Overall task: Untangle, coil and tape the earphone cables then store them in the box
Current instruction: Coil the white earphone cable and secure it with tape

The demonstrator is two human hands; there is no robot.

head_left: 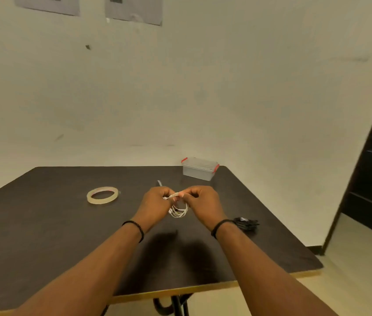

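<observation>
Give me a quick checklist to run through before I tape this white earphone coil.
1. White earphone coil wound into loops: ok.
2. Both hands gripping it, left hand and right hand pinching its top: ok.
3. Tape roll in reach, on the table to the left: ok, but no hand is free for it.
4. Tape strip already cut: cannot tell.
5. Box open for storing: not ok, lid looks on.
6. Black earphone bundle lying apart from the white coil: ok.
</observation>
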